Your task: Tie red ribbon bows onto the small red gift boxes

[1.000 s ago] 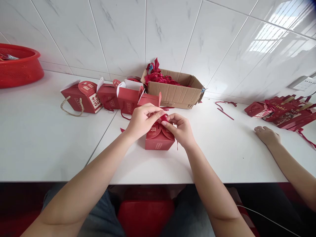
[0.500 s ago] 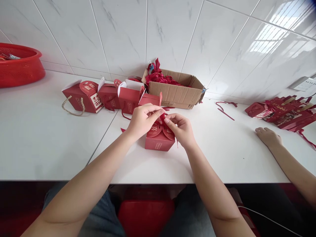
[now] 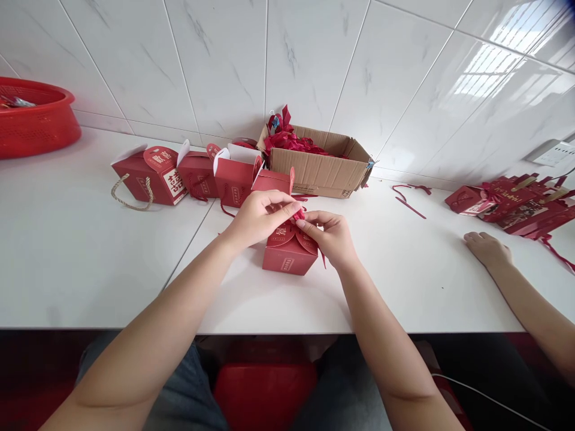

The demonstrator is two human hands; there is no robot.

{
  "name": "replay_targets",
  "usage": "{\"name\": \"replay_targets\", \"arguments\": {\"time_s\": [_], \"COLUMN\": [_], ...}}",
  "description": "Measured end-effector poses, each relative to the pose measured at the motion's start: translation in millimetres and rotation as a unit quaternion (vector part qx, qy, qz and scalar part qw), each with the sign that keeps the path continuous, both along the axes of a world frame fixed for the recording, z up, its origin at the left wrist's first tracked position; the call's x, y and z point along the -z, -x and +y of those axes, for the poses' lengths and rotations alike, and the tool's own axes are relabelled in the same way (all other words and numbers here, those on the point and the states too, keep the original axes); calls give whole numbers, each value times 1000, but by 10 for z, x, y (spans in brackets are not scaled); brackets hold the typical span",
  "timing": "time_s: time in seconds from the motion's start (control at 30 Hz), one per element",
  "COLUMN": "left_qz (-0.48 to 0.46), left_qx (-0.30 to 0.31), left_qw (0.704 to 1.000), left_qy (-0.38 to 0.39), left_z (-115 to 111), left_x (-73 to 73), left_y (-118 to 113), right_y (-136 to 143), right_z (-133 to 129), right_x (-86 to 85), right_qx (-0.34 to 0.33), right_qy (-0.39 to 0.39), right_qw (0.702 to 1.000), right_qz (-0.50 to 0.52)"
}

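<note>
A small red gift box (image 3: 290, 254) with rounded top flaps stands on the white table in front of me. Above its top, a red ribbon (image 3: 298, 213) is pinched by both hands. My left hand (image 3: 263, 216) holds it from the left between thumb and forefinger. From the right, my right hand (image 3: 329, 235) grips the ribbon with thumb and fingertips just over the flaps. A loose ribbon end hangs down at the box's right side. My fingers partly hide the ribbon's shape.
Several open red boxes (image 3: 236, 179) stand behind to the left, before a cardboard box (image 3: 318, 170) of red ribbons. A red basket (image 3: 40, 123) sits far left. At right are a loose ribbon (image 3: 408, 200), another person's hand (image 3: 488, 248) and more red boxes (image 3: 512, 200).
Both hands stay at the box top while the ribbon between them has shifted and looks more bunched. The ribbon end at the box's right side shows more.
</note>
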State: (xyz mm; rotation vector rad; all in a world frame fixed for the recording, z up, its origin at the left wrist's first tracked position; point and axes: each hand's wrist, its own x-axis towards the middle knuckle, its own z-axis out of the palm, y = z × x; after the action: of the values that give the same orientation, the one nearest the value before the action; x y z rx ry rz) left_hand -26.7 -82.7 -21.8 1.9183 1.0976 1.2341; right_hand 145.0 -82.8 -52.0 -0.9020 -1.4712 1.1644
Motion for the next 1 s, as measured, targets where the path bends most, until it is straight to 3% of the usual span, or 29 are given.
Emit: {"name": "replay_targets", "arguments": {"time_s": [0.17, 0.3, 0.43, 0.73, 0.87, 1.0], "left_qz": [74, 160, 176, 256, 241, 202], "left_qx": [6, 11, -1, -90, -104, -89], "left_qw": [994, 987, 984, 961, 964, 975], "left_qy": [76, 18, -22, -44, -34, -22], "left_z": [-9, -16, -22, 15, 18, 20], "left_x": [-61, -42, -27, 30, 56, 53], "left_y": [104, 142, 129, 68, 52, 52], "right_y": [-57, -112, -185, -260, -252, -217], "right_z": [47, 57, 38, -8, -30, -72], "right_x": [18, 4, -46, -57, -70, -139], "right_qx": [-25, -58, -65, -53, -52, -58], "right_qy": [8, 14, 1, -23, -23, 53], "right_qw": [1000, 998, 997, 984, 980, 985], "right_qz": [5, 4, -30, -169, -193, -151]}}
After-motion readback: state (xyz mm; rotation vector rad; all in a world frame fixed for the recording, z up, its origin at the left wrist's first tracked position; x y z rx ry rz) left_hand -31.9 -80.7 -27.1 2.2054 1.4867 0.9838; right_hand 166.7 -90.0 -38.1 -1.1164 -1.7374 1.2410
